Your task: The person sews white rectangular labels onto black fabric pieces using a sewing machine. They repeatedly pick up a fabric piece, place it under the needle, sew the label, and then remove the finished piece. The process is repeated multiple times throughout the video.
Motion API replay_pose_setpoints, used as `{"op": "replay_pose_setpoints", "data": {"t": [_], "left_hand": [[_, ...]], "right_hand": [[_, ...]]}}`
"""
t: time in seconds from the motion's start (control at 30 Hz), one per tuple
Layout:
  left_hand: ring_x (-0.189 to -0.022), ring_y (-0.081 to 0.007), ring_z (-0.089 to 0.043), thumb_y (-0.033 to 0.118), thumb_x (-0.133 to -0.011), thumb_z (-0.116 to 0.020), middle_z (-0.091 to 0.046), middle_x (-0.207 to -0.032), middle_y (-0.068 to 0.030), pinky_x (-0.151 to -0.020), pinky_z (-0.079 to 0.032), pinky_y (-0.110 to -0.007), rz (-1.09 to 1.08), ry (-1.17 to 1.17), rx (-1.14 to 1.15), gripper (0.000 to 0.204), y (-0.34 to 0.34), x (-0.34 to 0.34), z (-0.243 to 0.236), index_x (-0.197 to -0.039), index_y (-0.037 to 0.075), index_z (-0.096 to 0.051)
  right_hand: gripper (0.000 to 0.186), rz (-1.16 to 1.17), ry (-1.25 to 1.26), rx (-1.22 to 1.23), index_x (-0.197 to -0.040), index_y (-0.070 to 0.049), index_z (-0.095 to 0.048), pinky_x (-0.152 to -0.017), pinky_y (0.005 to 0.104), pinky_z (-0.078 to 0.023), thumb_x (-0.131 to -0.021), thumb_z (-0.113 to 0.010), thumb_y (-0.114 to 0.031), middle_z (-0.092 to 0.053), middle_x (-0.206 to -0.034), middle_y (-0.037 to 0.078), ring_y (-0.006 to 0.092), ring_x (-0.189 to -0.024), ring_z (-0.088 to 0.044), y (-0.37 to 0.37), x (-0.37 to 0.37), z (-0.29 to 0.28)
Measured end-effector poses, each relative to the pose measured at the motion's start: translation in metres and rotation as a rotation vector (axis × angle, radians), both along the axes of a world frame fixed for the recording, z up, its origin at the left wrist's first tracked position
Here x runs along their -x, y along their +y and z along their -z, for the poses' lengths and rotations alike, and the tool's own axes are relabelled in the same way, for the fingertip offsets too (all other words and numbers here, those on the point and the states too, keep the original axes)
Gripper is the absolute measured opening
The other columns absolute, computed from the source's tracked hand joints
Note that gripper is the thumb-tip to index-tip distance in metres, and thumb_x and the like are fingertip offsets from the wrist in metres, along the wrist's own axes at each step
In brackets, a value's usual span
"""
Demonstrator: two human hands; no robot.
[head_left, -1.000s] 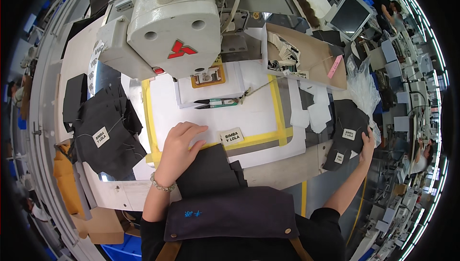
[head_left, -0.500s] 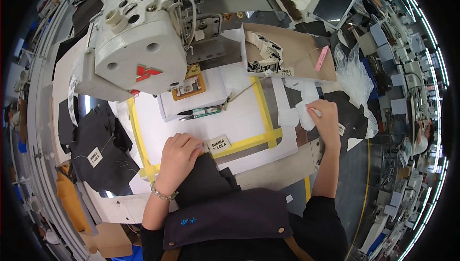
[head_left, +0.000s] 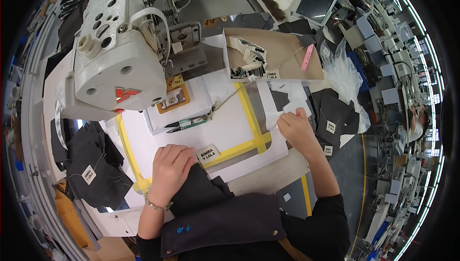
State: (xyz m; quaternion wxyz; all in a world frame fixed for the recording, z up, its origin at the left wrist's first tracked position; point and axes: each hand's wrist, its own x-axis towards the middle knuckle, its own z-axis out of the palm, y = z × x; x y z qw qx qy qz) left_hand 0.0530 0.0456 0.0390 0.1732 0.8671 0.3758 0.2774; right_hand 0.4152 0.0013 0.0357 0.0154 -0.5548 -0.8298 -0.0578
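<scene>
My left hand is closed, fingers together at the upper left edge of a black fabric piece. That piece runs down in front of my apron. Just right of these fingertips is a cream label with dark print; whether they touch it I cannot tell. My right hand is closed in a pinch at the left side of some white slips. What lies between its fingertips is hidden.
A white sewing machine stands over the table's far left. Green-handled snips lie on a white board. A cardboard box holds folded labels. Labelled black pieces lie in left and right piles.
My right hand has moved left and nearer from the white slips, its fingers more curled. The whole view has shifted somewhat. My left hand stays beside the cream label.
</scene>
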Motion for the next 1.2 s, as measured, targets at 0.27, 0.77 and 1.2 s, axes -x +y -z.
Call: {"op": "replay_pose_setpoints", "data": {"t": [0.27, 0.77, 1.2], "left_hand": [[-0.087, -0.0239, -0.06, 0.002, -0.075, -0.069, -0.064, -0.097, -0.0073, -0.077, -0.047, -0.035, 0.053, 0.169, -0.239, 0.025, 0.049, -0.029, 0.028, -0.099, 0.002, -0.068], [-0.087, -0.0245, -0.061, 0.008, -0.074, -0.075, -0.064, -0.092, -0.0057, -0.076, -0.049, -0.035, 0.366, -0.195, 0.027, 0.023, 0.045, -0.099, 0.019, -0.095, 0.006, -0.068], [-0.067, -0.0203, -0.065, 0.004, -0.079, -0.076, -0.069, -0.079, -0.0093, -0.059, -0.05, -0.029, 0.186, -0.455, 0.251, 0.027, 0.036, -0.051, -0.009, -0.105, 0.005, -0.073]], "right_hand": [[0.011, -0.019, 0.071, -0.021, -0.083, -0.009, -0.059, -0.079, 0.0376, -0.035, -0.078, -0.068, -0.008, -0.055, -0.079, 0.0, 0.0157, -0.071, -0.057, 0.002, -0.007, 0.002], [0.011, 0.045, 0.542, 0.034, -0.078, -0.009, -0.064, -0.074, 0.0323, -0.032, -0.072, -0.071, -0.002, -0.066, -0.078, -0.003, 0.0125, -0.068, -0.057, 0.021, 0.028, -0.041], [0.008, 0.195, 1.666, 1.191, -0.086, 0.002, -0.067, -0.062, 0.0219, -0.047, -0.083, -0.071, -0.003, -0.065, -0.077, 0.004, 0.0089, -0.066, -0.059, 0.049, 0.083, -0.011]]}}
